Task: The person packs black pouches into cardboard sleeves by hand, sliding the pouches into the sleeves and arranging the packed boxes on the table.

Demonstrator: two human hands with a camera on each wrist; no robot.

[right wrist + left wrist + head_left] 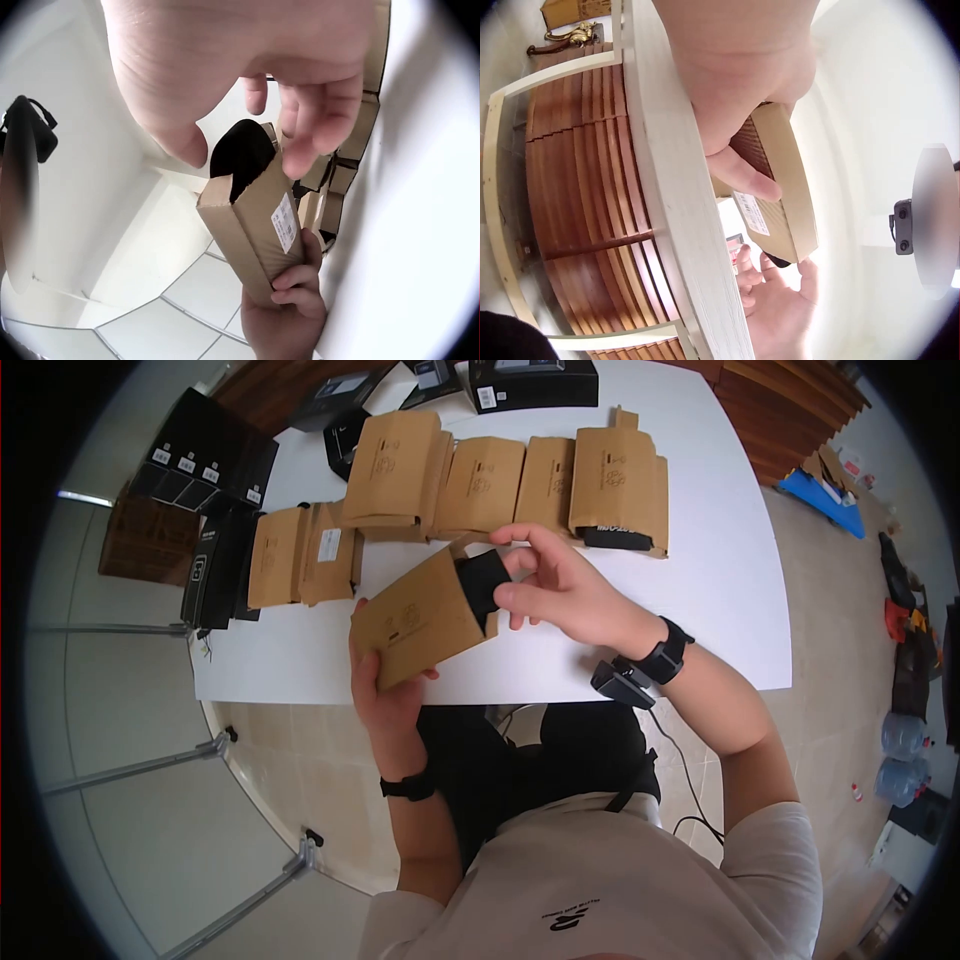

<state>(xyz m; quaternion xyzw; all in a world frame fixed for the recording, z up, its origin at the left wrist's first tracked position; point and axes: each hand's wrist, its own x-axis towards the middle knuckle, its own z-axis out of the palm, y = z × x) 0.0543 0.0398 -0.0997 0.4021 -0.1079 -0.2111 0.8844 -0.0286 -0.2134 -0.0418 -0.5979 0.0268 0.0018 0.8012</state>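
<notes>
While my left hand (388,698) grips the closed end of the tilted cardboard box (412,622) above the near edge of the white surface (720,585), my right hand (575,595) is partly open around the black item (482,582) in its mouth, contact unclear. I judge the step to be packing or unpacking, I cannot tell which; the next move calls for a steady box and a straight slide, sparing the flaps.

Black insert (484,582) mostly hidden in carton (415,622), only 1 end visible. Left hand (385,690) partly hidden behind carton. Black box (535,388) at 12 o'clock cut off by head view's top edge. White labels (187,464) at 10 o'clock too small to read.
</notes>
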